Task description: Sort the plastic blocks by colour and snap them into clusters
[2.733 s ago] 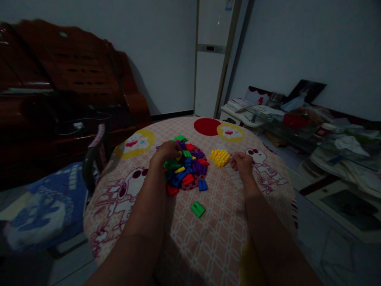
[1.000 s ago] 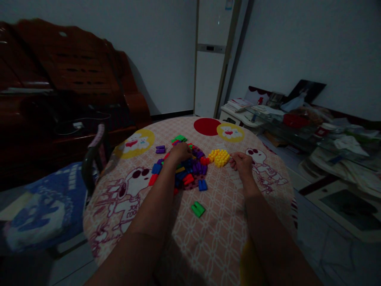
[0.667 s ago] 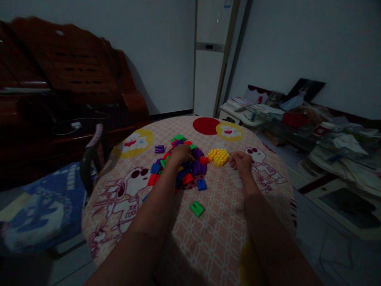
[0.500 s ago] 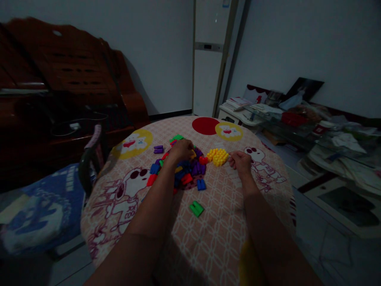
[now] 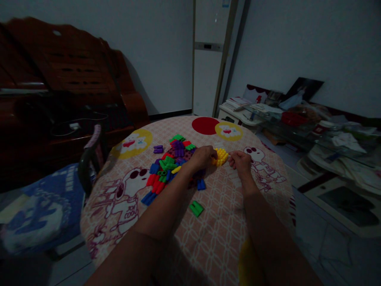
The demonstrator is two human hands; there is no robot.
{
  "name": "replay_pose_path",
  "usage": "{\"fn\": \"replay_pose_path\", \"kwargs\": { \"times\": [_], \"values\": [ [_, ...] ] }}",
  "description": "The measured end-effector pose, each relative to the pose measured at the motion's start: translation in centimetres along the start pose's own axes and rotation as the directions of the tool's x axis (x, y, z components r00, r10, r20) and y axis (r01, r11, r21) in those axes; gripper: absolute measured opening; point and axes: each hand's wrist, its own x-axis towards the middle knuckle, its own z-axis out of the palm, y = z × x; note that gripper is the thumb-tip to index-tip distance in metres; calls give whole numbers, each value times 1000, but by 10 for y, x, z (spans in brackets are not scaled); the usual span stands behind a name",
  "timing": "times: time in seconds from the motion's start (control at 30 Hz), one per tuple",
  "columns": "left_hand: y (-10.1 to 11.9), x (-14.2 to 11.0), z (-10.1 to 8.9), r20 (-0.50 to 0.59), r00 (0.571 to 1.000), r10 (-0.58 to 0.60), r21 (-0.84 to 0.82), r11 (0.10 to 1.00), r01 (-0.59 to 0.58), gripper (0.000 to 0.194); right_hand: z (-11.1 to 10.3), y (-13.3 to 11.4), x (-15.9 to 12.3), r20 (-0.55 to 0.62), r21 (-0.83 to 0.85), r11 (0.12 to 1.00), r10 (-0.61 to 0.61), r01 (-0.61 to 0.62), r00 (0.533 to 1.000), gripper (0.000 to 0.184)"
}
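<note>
A cluster of joined yellow plastic building blocks (image 5: 221, 157) lies toward the right of the table's middle. My right hand (image 5: 241, 162) pinches its right edge between thumb and fingertips. My left hand (image 5: 204, 157) is at the cluster's left end, fingers curled together; what they hold is hidden behind the hand. Under and beside my left forearm spreads a pile of loose building blocks (image 5: 168, 163) in green, red, blue and purple. A blue block (image 5: 201, 184) and a green block (image 5: 196, 208) lie nearer to me, and a purple block (image 5: 158, 149) sits left of the pile.
The round table wears a patterned cloth (image 5: 214, 230). At the left stands a chair (image 5: 89, 159) with a blue cloth beside it, and a wooden bench (image 5: 77, 79) is behind. A glass-topped cabinet (image 5: 285, 127) heaped with papers and bags stands at the right.
My left hand has moved right from the pile to the left end of the yellow cluster, uncovering more coloured blocks. My right hand stays at the cluster's right edge.
</note>
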Motion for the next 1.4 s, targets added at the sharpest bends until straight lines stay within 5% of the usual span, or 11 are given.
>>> {"fn": "replay_pose_path", "kwargs": {
  "times": [0.17, 0.33, 0.5, 0.63, 0.87, 1.07, 1.23, 1.4],
  "values": [
    [-9, 3, 6, -58, 998, 26, 11, 1000, -26, 35, 1, -2, 0, -7, 10, 1000, 4, -4, 1000, 27],
    [-34, -17, -46, -159, 975, -158, 17, 987, 163, 28, 1, -1, 0, -14, -4, 1000, 1, -1, 1000, 27],
    [-57, -54, -93, 205, 881, -426, 75, 905, 420, 19, 1, 1, 0, -13, -31, 999, -14, 14, 1000, 25],
    [-59, -58, -85, 315, 836, -450, 136, 893, 429, 28, 2, 0, 1, -7, -24, 1000, -9, 9, 1000, 27],
    [-51, -45, -63, 274, 858, -434, 254, 893, 371, 35, 0, 2, 2, -8, -9, 1000, -9, 9, 1000, 27],
    [-62, -55, -75, 211, 859, -467, 240, 876, 418, 29, -1, 4, 3, -11, -17, 1000, -12, 11, 1000, 25],
    [-61, -55, -89, 23, 924, -381, -8, 925, 381, 26, 1, 2, 2, -17, -9, 1000, -9, 8, 1000, 26],
    [-27, -20, -45, -156, 947, -282, -439, 878, 189, 27, 2, -1, 0, -7, 25, 1000, -18, 18, 1000, 28]
  ]
}}
